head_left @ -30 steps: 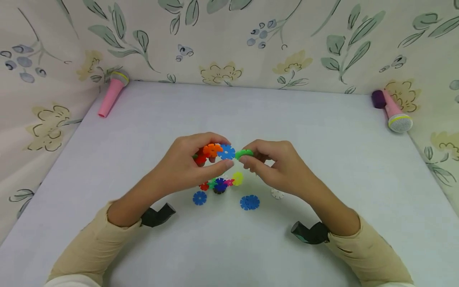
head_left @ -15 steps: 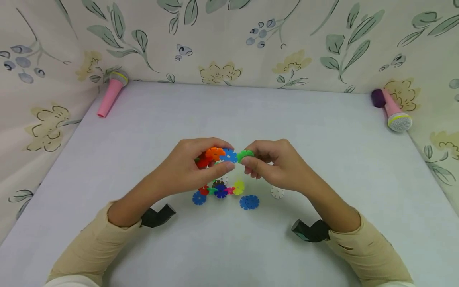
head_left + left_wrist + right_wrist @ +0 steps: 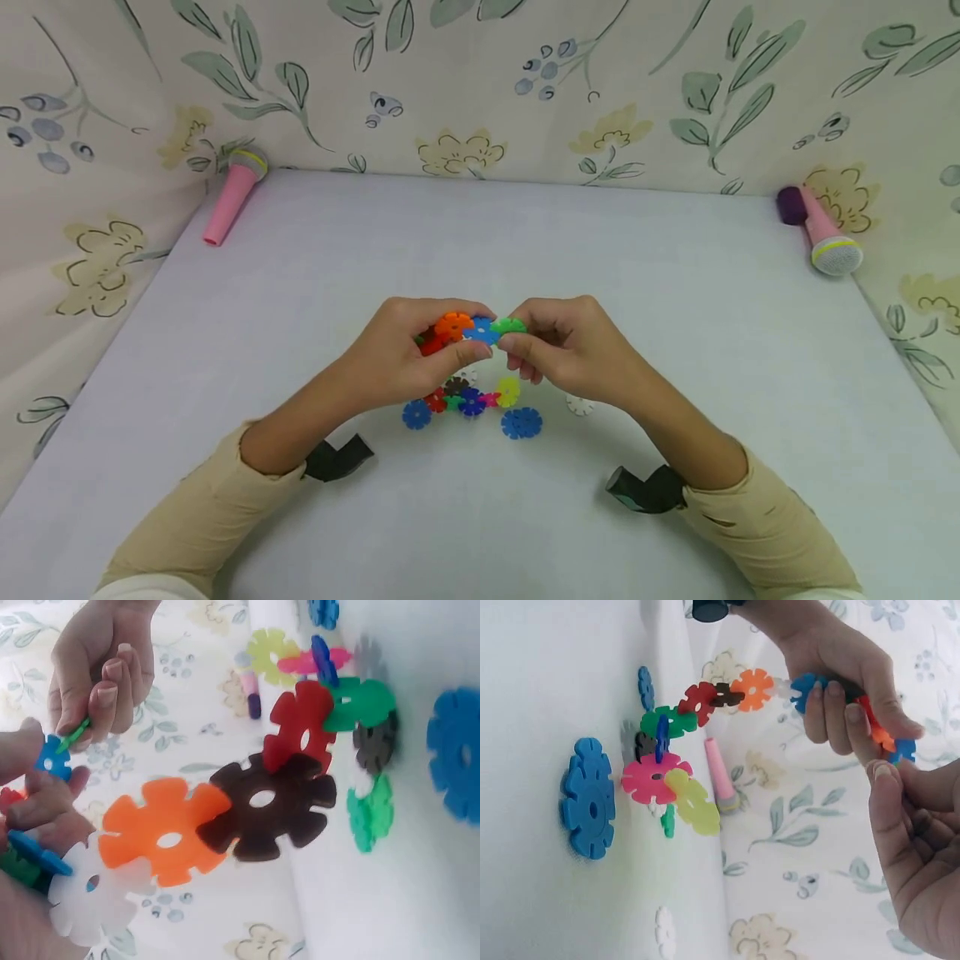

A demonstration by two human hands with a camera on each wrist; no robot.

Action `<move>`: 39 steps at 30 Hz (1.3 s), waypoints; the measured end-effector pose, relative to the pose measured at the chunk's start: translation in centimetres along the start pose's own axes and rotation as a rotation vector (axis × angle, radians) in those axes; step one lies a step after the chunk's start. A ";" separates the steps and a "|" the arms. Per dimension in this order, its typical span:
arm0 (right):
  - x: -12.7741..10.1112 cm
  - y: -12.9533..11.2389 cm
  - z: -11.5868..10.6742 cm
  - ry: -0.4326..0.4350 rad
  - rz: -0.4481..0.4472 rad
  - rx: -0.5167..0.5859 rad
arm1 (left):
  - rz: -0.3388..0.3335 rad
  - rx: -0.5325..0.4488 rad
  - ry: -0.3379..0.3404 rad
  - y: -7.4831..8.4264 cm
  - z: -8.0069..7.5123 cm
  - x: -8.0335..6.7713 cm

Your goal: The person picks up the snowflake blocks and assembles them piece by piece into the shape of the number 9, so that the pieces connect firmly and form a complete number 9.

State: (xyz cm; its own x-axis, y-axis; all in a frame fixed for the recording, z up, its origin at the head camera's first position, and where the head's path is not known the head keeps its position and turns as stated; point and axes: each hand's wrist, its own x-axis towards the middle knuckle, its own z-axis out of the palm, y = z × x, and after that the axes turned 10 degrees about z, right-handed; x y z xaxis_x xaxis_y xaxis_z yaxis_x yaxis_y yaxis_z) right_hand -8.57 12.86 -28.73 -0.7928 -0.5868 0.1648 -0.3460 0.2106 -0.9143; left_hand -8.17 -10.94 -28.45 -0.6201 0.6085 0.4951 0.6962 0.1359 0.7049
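Pinched: right hand (image 3: 570,354) on green notched plastic disc (image 3: 511,326) | left hand (image 3: 405,354) grips chain of slotted plastic discs (image 3: 225,825) | light, stiff, floppy at joints; hold by rims.

The left hand (image 3: 405,358) covers most of the red disc (image 3: 430,342) in the chain (image 3: 457,329). Between the fingertips of the right hand (image 3: 570,354) only the edge of the green disc (image 3: 510,325) shows. Both sleeves (image 3: 187,525) run off the near edge. The white disc (image 3: 580,405) is half hidden behind the right wrist.
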 end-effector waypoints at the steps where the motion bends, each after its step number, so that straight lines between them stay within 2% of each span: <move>1: 0.1 0.0 -0.1 -0.010 -0.013 -0.004 | 0.000 0.013 -0.005 0.1 -0.2 0.0; 5: 0.7 0.7 -0.5 -0.095 -0.047 -0.039 | -0.005 0.080 -0.035 0.8 -1.4 0.0; 8: 1.4 1.9 -0.8 -0.134 -0.017 -0.103 | -0.006 0.112 -0.038 1.4 -2.3 -0.1; 11: 2.0 3.4 -0.7 -0.147 0.046 -0.221 | -0.003 0.084 -0.023 1.9 -3.1 -0.2; 13: 2.4 4.2 -0.1 -0.189 0.099 -0.301 | -0.004 0.034 -0.023 2.1 -3.4 -0.2; 18: 3.2 4.6 2.6 -0.390 0.219 -0.505 | -0.040 -0.099 -0.086 2.4 -3.5 -0.3; 22: 3.7 4.4 4.4 -0.455 0.246 -0.661 | -0.053 -0.088 -0.122 2.4 -3.5 -0.4; 25: 3.8 4.2 4.8 -0.447 0.243 -0.690 | -0.045 -0.053 -0.124 2.5 -3.6 -0.3; 28: 3.6 4.0 4.3 -0.421 0.210 -0.612 | 0.017 -0.016 -0.086 2.4 -3.6 -0.2; 30: 3.2 3.6 3.3 -0.390 0.165 -0.500 | 0.088 0.001 -0.036 2.2 -3.6 -0.1; 33: 2.5 2.7 1.0 -0.316 0.092 -0.270 | 0.168 0.035 0.057 2.0 -3.4 0.0; 36: 1.6 1.4 -0.8 -0.219 0.027 -0.013 | 0.159 0.073 0.111 2.0 -3.2 -0.1; 39: 0.7 0.1 -1.9 -0.169 0.007 0.229 | 0.140 0.108 0.116 1.8 -2.8 0.1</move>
State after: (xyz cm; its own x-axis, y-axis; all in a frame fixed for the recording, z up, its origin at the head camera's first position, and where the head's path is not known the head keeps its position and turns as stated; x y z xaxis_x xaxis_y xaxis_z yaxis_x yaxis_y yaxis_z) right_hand -10.10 13.93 -28.07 -0.6928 -0.7124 0.1119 -0.2033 0.0440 -0.9781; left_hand -8.01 -12.78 -25.74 -0.5480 0.5340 0.6438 0.8091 0.1430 0.5700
